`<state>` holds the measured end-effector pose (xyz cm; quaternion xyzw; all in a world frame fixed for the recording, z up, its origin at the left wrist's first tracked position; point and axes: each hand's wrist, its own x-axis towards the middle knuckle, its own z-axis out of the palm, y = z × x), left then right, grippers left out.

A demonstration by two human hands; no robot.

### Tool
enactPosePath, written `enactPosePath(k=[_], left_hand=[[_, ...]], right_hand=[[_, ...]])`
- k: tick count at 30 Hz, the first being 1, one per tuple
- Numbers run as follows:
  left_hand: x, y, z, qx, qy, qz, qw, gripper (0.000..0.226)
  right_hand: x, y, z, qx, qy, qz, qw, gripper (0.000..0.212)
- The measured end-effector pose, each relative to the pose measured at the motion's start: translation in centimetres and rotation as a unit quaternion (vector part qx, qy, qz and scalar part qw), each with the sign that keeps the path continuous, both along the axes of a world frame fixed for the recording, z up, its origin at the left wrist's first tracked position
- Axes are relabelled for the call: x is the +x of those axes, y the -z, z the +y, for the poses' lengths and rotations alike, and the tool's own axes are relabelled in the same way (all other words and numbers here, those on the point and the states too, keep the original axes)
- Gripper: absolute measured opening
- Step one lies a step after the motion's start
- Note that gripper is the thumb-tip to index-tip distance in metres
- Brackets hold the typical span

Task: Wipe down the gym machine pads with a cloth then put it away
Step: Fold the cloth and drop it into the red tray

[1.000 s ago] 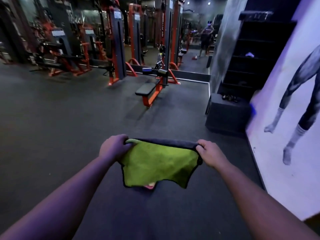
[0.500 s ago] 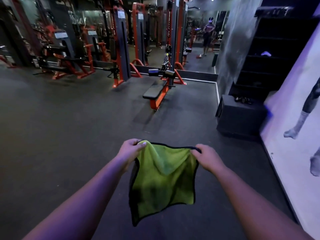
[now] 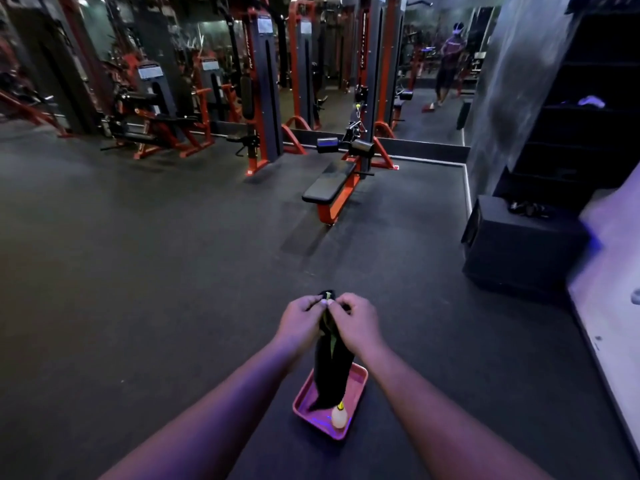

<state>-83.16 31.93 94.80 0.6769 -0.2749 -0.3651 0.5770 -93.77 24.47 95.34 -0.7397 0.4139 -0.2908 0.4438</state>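
The cloth (image 3: 331,370) hangs folded in half, its dark side out, with a thin yellow-green strip showing along the fold. My left hand (image 3: 300,322) and my right hand (image 3: 356,322) pinch its top corners, pressed close together. The cloth's lower end dangles over a pink tray (image 3: 356,382) on the floor. A small white bottle with a yellow cap (image 3: 338,415) lies in the tray. A black bench pad on an orange frame (image 3: 329,183) stands ahead, with roller pads (image 3: 362,146) behind it.
Orange-and-grey weight machines (image 3: 259,95) line the mirrored back wall. A black box (image 3: 519,247) sits at the right below dark shelving (image 3: 588,98). A pale wall (image 3: 609,306) runs along the right. Dark rubber floor (image 3: 156,254) spreads between me and the machines.
My hands came together, folding the spread yellow-green cloth in half so its dark side faces out. The view tilted, and the pink tray now shows below the cloth.
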Motion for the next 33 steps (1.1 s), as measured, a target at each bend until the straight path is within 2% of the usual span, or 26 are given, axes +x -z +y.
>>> enactPosePath(k=[3,6,8,10,11,13,16,18,20,23,25,27,28,30,31,32,33], left_hand=[[0.9,-0.5,-2.1,-0.028,-0.014,0.036,0.999,0.02],[3.0,-0.8,-3.7,-0.05,0.034,-0.007,0.998,0.023],[4.9,-1.4,-4.7,-0.037,0.081,-0.037,0.995,0.023],[7.2,-1.9,-6.0,-0.007,0.106,-0.086,0.991,0.026],[8.1,-2.5,-6.6,0.006,0.112,-0.112,0.987,0.029],[10.5,-3.5,-8.1,0.008,0.105,-0.141,0.984,0.024],[14.2,-5.2,-10.4,-0.008,0.1,-0.174,0.98,0.026],[17.2,-5.9,-11.7,0.0,0.128,-0.207,0.97,0.025],[20.4,-5.9,-12.7,0.016,0.158,-0.275,0.948,0.023],[23.7,-6.1,-13.6,0.062,0.214,-0.406,0.886,0.026],[25.8,-6.6,-14.7,0.09,0.242,-0.479,0.839,0.025],[27.2,-7.2,-15.7,0.089,0.234,-0.499,0.83,0.021],[28.0,-7.5,-16.2,0.085,0.232,-0.491,0.835,0.016],[29.1,-8.0,-17.3,0.064,0.229,-0.417,0.877,0.012],[29.2,-8.4,-17.7,0.036,0.22,-0.336,0.915,0.012],[29.3,-9.0,-18.3,-0.015,0.211,-0.215,0.953,0.014],[29.4,-9.5,-18.7,-0.085,0.211,-0.063,0.972,0.022]], right_hand=[[1.0,-0.8,-1.9,0.054,-0.039,-0.016,0.998,0.038],[1.7,-1.5,-5.0,0.099,-0.091,-0.019,0.991,0.042],[2.3,-1.6,-7.5,0.077,-0.112,-0.019,0.99,0.036],[2.9,-1.3,-10.1,-0.02,-0.097,-0.007,0.995,0.013],[3.1,-1.0,-11.3,-0.085,-0.109,0.021,0.99,0.017],[3.8,-0.3,-13.6,-0.199,-0.18,0.089,0.959,0.039],[5.3,-0.1,-15.7,-0.262,-0.217,0.225,0.913,0.053],[6.7,-0.4,-16.9,-0.283,-0.186,0.297,0.893,0.053],[8.1,-1.5,-17.7,-0.344,-0.125,0.352,0.861,0.055],[9.5,-3.2,-18.9,-0.386,-0.069,0.392,0.832,0.048],[10.9,-4.0,-19.9,-0.375,-0.073,0.375,0.845,0.044],[11.7,-4.7,-20.2,-0.31,-0.09,0.31,0.894,0.042],[12.2,-5.0,-20.5,-0.261,-0.099,0.262,0.924,0.04],[12.9,-5.6,-20.9,-0.163,-0.123,0.16,0.966,0.035],[13.0,-6.1,-20.9,-0.124,-0.125,0.106,0.979,0.035],[13.4,-6.9,-21.3,-0.097,-0.117,0.045,0.987,0.035],[13.8,-7.8,-21.5,-0.073,-0.103,-0.017,0.992,0.035]])
